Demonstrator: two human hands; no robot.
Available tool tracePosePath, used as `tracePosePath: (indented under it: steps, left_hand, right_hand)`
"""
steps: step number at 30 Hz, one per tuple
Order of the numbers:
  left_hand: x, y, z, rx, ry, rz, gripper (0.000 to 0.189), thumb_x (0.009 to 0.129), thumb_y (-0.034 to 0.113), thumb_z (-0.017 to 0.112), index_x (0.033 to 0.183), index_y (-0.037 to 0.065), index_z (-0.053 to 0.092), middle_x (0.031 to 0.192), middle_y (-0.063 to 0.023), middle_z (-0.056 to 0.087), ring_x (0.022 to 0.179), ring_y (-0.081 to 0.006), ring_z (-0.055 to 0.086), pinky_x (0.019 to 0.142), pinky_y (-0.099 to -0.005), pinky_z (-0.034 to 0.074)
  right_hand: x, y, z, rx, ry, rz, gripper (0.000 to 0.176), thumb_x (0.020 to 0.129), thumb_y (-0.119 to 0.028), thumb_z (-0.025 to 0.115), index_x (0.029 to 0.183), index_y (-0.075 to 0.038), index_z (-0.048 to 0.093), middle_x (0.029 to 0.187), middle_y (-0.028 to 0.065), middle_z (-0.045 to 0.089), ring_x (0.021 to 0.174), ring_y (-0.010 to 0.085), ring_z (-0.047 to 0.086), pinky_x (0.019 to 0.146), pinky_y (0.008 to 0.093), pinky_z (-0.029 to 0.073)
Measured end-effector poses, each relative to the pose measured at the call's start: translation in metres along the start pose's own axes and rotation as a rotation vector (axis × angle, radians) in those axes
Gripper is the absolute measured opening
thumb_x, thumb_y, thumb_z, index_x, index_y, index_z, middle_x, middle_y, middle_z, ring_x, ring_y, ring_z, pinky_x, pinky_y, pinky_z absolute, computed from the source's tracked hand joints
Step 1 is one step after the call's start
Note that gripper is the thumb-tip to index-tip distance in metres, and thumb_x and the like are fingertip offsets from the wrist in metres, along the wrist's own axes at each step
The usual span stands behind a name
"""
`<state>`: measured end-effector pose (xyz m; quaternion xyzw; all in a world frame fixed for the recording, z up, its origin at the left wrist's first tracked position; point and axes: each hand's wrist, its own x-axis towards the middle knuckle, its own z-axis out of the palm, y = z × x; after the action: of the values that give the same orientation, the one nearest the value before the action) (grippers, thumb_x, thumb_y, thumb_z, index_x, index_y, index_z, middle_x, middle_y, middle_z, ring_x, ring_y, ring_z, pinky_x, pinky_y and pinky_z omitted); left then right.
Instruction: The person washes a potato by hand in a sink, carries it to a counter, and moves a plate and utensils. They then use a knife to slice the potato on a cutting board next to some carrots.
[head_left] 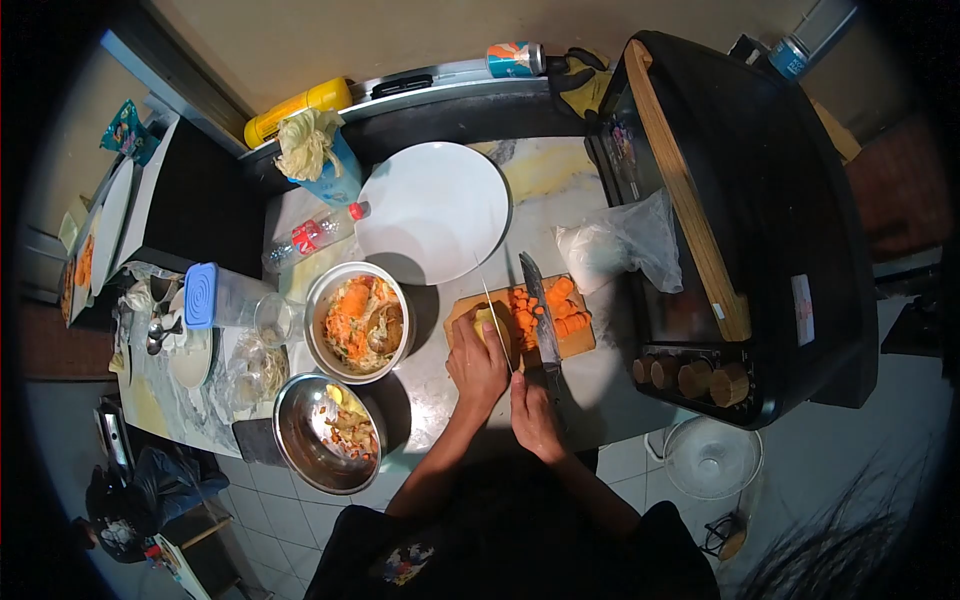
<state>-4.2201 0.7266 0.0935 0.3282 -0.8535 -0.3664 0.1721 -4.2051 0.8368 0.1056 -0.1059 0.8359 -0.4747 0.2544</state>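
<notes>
My left hand (474, 362) is curled over a pale yellow piece, apparently a peeled potato (486, 320), pressing it onto the wooden cutting board (462, 312). In my right hand (537, 415) is the handle of a thin-bladed knife (492, 305). Its blade points away from me, edge-on, along the right side of the potato by my left fingers. Cut orange carrot pieces (568, 308) cover the board's right part. A second, darker broad knife (541, 312) lies across the board among them. My fingers partly hide the potato.
A white pot of shredded vegetables (313, 335) and a steel bowl of peelings (290, 440) stand to the left. Behind are a large white plate (432, 205) and a plastic bottle (312, 238). A bag of white powder (610, 240) and a black oven (780, 220) stand right.
</notes>
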Motion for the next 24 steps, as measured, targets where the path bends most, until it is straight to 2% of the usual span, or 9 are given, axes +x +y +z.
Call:
tracePosePath:
  steps: [4,6,7,9,16,18,19,22,24]
  left_hand:
    - [0.000,0.002,0.001,0.010,0.013,-0.009,0.032,0.092,0.025,0.038,0.108,-0.001,0.046,0.099,-0.0242,0.053,0.084,-0.0430,0.055,0.070,-0.0498,0.043]
    - [-0.001,0.001,0.001,0.016,0.007,-0.013,0.032,0.092,0.025,0.038,0.108,-0.001,0.046,0.100,-0.0242,0.052,0.084,-0.0430,0.054,0.070,-0.0497,0.043]
    - [-0.001,0.000,0.002,0.020,0.011,-0.007,0.032,0.092,0.025,0.038,0.107,-0.002,0.045,0.099,-0.0240,0.052,0.084,-0.0430,0.054,0.070,-0.0498,0.043]
    - [-0.001,0.000,0.002,0.024,0.009,0.000,0.032,0.092,0.025,0.038,0.107,-0.002,0.045,0.099,-0.0238,0.051,0.084,-0.0429,0.054,0.070,-0.0498,0.043]
    - [0.000,-0.005,0.005,0.032,0.000,0.016,0.029,0.090,0.023,0.039,0.104,-0.002,0.045,0.097,-0.0227,0.049,0.084,-0.0429,0.053,0.069,-0.0497,0.042]
    - [0.001,-0.004,0.004,0.033,-0.008,0.019,0.029,0.090,0.023,0.039,0.104,-0.002,0.044,0.097,-0.0227,0.049,0.084,-0.0428,0.052,0.069,-0.0496,0.042]
    - [0.001,-0.003,0.004,0.037,-0.018,0.014,0.029,0.090,0.023,0.039,0.103,-0.002,0.044,0.097,-0.0227,0.048,0.084,-0.0428,0.052,0.069,-0.0496,0.042]
    - [0.001,-0.007,0.006,0.035,-0.013,0.027,0.028,0.090,0.022,0.039,0.103,-0.002,0.044,0.097,-0.0226,0.048,0.083,-0.0428,0.052,0.069,-0.0496,0.042]
    - [0.001,-0.009,0.006,0.029,0.003,0.045,0.028,0.090,0.022,0.039,0.103,-0.002,0.044,0.097,-0.0225,0.048,0.082,-0.0428,0.052,0.068,-0.0496,0.042]
  right_hand:
    - [0.000,-0.001,0.000,0.013,0.011,0.002,0.054,0.097,-0.034,0.025,0.076,0.008,0.052,0.074,0.0311,0.052,0.076,0.0475,0.051,0.064,0.0472,0.039]
    - [0.001,-0.006,-0.005,-0.022,-0.134,0.124,0.058,0.097,-0.040,0.019,0.097,0.004,0.057,0.094,0.0305,0.056,0.092,0.0464,0.052,0.080,0.0450,0.040]
    - [0.000,-0.005,-0.003,-0.020,-0.134,0.126,0.058,0.097,-0.040,0.019,0.097,0.004,0.057,0.094,0.0305,0.056,0.092,0.0464,0.052,0.080,0.0450,0.040]
    - [0.000,-0.001,0.003,0.015,0.027,0.004,0.053,0.097,-0.033,0.025,0.076,0.008,0.053,0.074,0.0311,0.053,0.077,0.0476,0.051,0.065,0.0467,0.040]
    - [0.001,0.002,0.004,-0.025,0.016,-0.015,0.051,0.097,-0.029,0.026,0.075,0.008,0.052,0.070,0.0310,0.052,0.073,0.0477,0.052,0.060,0.0470,0.040]
    - [0.002,0.001,0.003,-0.066,-0.052,0.081,0.052,0.097,-0.035,0.026,0.087,0.003,0.060,0.083,0.0305,0.057,0.084,0.0458,0.055,0.069,0.0466,0.044]
    - [0.002,0.003,0.004,-0.066,-0.053,0.086,0.052,0.097,-0.035,0.026,0.087,0.003,0.060,0.083,0.0305,0.057,0.084,0.0458,0.055,0.069,0.0466,0.044]
    - [0.001,0.004,0.006,-0.077,-0.023,0.067,0.049,0.097,-0.033,0.029,0.084,0.003,0.060,0.081,0.0302,0.057,0.080,0.0457,0.056,0.066,0.0468,0.044]
    - [0.000,-0.003,0.006,-0.003,0.083,-0.051,0.045,0.097,-0.024,0.032,0.071,0.008,0.051,0.067,0.0311,0.051,0.070,0.0477,0.052,0.054,0.0478,0.037]
